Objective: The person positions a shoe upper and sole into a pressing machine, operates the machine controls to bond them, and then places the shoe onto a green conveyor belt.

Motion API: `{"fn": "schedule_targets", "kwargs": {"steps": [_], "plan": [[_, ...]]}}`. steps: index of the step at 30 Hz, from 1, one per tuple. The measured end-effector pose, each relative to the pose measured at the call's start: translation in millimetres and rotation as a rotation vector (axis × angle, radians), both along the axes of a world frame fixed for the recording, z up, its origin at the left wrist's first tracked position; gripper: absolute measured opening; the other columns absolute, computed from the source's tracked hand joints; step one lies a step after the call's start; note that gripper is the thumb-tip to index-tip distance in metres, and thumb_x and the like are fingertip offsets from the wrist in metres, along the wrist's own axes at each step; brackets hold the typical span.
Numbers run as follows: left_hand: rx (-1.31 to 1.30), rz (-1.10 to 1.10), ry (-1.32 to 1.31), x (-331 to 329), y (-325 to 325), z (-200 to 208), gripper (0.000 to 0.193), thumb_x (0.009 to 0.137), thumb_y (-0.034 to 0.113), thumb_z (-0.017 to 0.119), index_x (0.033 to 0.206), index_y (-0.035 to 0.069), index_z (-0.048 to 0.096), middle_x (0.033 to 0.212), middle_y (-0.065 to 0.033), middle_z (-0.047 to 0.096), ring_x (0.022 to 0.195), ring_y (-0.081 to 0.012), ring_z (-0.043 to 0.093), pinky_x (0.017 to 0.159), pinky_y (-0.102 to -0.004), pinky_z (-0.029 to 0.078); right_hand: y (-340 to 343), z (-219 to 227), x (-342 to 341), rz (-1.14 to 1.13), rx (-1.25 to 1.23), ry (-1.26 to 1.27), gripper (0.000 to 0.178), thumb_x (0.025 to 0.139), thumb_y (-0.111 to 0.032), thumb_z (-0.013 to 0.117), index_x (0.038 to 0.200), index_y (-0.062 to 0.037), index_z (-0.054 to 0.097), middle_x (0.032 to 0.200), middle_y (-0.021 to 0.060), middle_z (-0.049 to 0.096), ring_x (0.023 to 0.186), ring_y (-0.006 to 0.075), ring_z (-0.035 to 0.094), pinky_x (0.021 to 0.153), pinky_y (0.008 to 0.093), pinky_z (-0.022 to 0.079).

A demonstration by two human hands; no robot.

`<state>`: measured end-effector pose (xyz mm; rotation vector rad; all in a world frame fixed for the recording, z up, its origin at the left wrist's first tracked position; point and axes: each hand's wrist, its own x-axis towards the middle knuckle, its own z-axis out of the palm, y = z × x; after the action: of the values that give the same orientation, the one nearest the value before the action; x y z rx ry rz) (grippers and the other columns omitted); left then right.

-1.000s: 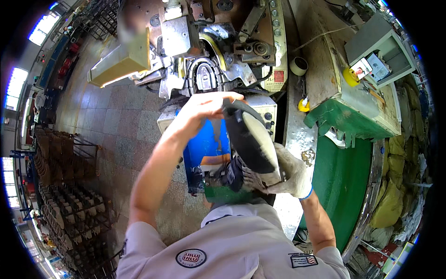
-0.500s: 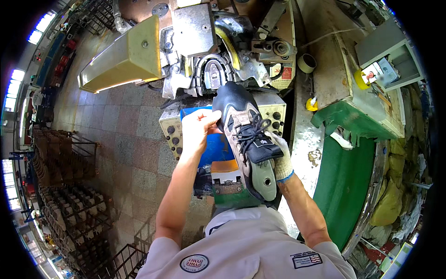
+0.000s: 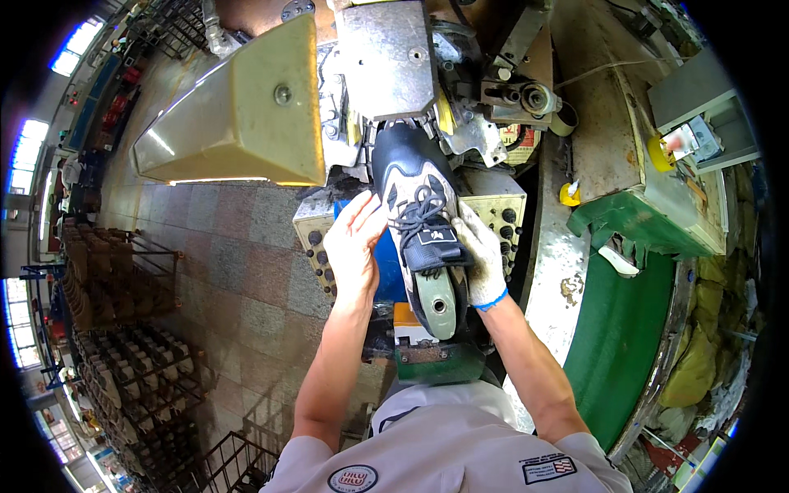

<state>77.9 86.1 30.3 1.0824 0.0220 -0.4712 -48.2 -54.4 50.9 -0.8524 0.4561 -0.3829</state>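
A black and beige lace-up shoe upper (image 3: 411, 160) sits on a grey-green shoe last (image 3: 439, 306), its toe pointing away from me. The toe reaches the metal clamps of a shoe-making machine (image 3: 386, 62), whose top plate overhangs just beyond it. My right hand (image 3: 483, 259), in a whitish knit glove with a blue cuff, grips the shoe's right side near the heel; its fingertips are partly hidden. Bare, my left hand (image 3: 356, 246) lies along the left side by the forefoot, fingers stretched out. Whether it touches the shoe is hard to tell.
A large yellowish machine cover (image 3: 234, 123) juts out at the upper left. Control boxes with black knobs (image 3: 501, 218) flank the shoe. On the right runs a green conveyor belt (image 3: 612, 329) beside a metal ledge (image 3: 546, 275). Racks of shoe parts (image 3: 136, 361) stand on the left floor.
The shoe has moved forward and straightened, its toe now at the clamps. My left hand has let go of its toe edge and opened out. The right hand keeps its hold.
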Motion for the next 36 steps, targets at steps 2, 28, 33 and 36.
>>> {"fn": "schedule_targets", "kwargs": {"steps": [2,28,33,36], "plan": [[-0.002,0.005,-0.011,7,-3,1,0.05,0.082,-0.004,0.069,0.131,-0.008,0.058,0.121,-0.0165,0.069,0.101,-0.0189,0.07,0.085,-0.0271,0.057,-4,-13,10,-0.038,-0.088,0.019,0.05,0.101,-0.018,0.057,0.146,0.002,0.049,0.133,0.0087,0.062,0.114,0.0128,0.058,0.1,0.0275,0.045],[0.105,-0.109,0.142,-19,-21,-28,0.048,0.108,0.045,0.043,0.11,0.004,0.068,0.099,-0.0018,0.069,0.085,-0.0101,0.061,0.08,-0.027,0.049,-5,-54,44,-0.087,-0.177,0.105,0.04,0.101,-0.02,0.06,0.129,0.0079,0.062,0.11,0.007,0.07,0.096,0.0103,0.061,0.086,0.0234,0.049],[0.018,-0.138,0.165,-14,-20,-33,0.046,0.108,0.044,0.043,0.11,0.005,0.068,0.098,-0.0017,0.069,0.083,-0.0104,0.062,0.078,-0.0279,0.05,-2,-55,46,-0.127,-0.159,0.06,0.042,0.102,-0.023,0.06,0.13,0.0072,0.061,0.113,0.0071,0.07,0.097,0.0106,0.061,0.086,0.024,0.049],[0.022,-0.119,0.149,-16,-23,-33,0.046,0.108,0.043,0.043,0.111,0.005,0.067,0.099,-0.0016,0.069,0.084,-0.0103,0.062,0.078,-0.0277,0.051,-2,-51,47,-0.092,-0.173,0.065,0.042,0.102,-0.024,0.058,0.131,0.0069,0.061,0.115,0.0076,0.07,0.099,0.0109,0.061,0.088,0.0251,0.049]]}}
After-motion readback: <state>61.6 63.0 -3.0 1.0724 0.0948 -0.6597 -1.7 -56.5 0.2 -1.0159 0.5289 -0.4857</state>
